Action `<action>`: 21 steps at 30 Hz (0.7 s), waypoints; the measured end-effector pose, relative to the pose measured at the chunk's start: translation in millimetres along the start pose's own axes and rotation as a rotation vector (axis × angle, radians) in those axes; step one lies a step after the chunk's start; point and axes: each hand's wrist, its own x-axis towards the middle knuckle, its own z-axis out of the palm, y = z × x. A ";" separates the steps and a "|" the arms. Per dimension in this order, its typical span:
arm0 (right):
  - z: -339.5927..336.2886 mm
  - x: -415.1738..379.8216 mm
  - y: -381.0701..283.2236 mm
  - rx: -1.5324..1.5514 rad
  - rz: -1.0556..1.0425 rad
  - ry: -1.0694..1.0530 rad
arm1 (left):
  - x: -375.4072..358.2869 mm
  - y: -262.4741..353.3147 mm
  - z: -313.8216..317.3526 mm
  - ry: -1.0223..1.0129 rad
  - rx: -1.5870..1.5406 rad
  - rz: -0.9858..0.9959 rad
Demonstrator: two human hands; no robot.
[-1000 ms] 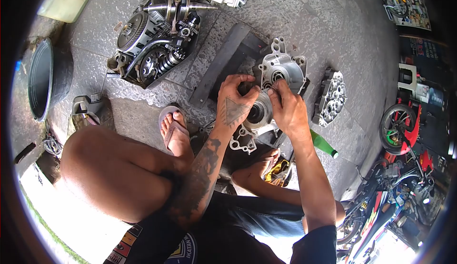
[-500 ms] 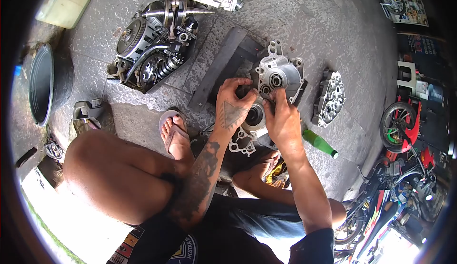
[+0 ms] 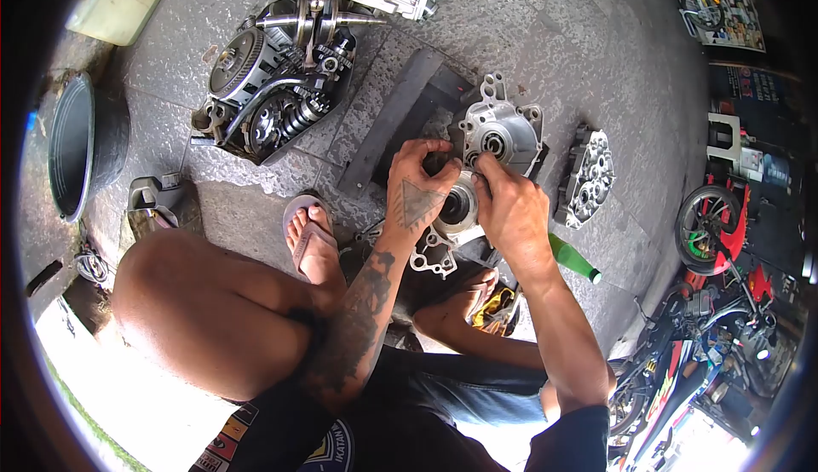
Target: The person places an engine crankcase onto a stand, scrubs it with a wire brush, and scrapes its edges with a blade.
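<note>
Aluminium case half (image 3: 498,131) flat on dark board (image 3: 396,114), bore up for access; left hand (image 3: 416,189) and right hand (image 3: 509,208) both pinch bearing (image 3: 456,205).

A bare cast-metal crankcase half (image 3: 503,131), dull silver and slightly rough, lies on a floor (image 3: 545,37) of grey, grainy stone slabs. The round steel part (image 3: 456,204) at its middle shines more smoothly. A dark, oily metal engine assembly (image 3: 273,89) looks greasy and matt. A green bottle (image 3: 573,257) is glossy. A black bucket (image 3: 81,144) looks like smooth plastic.
</note>
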 end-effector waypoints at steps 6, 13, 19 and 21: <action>3.6 -4.9 9.1 -0.006 -0.127 0.057 | -0.6 0.3 -0.2 0.006 0.021 0.010; 17.6 -12.0 9.0 0.119 -0.034 0.171 | 0.1 -4.1 4.6 0.041 -0.048 0.044; 33.4 -15.9 -1.6 0.217 0.166 0.179 | -0.2 -1.8 4.9 0.037 -0.016 0.013; 41.1 -17.9 -6.0 0.287 0.193 0.229 | 0.4 -4.6 5.2 0.049 -0.060 -0.007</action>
